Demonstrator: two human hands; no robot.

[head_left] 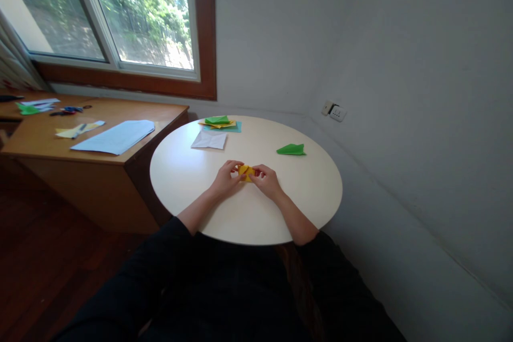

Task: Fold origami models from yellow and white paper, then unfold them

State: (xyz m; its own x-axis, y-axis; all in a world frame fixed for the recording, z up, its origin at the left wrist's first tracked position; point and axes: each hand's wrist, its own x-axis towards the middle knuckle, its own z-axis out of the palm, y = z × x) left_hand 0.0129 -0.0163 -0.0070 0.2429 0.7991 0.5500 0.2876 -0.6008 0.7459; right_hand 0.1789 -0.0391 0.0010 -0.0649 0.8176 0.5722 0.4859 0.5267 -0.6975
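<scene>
A small folded piece of yellow paper (246, 173) is held over the middle of the round white table (256, 219). My left hand (227, 177) grips its left end, thumb at the near side and fingers behind. At the right end, my right hand (267, 179) pinches the same paper between thumb and fingers. Parts of the paper are covered by my fingers, so its full shape is hidden. Beyond my right hand lies a folded green paper (292, 149) with a pointed left end. Past my left hand rests a creased white paper sheet (209, 140).
A pile of green, yellow and blue papers (219, 123) lies at the table's far edge. On the left, a wooden desk (136, 141) holds light-blue paper sheets (116, 137), a pen on yellowish paper (80, 129) and scissors (67, 111). Walls stand behind and to the right.
</scene>
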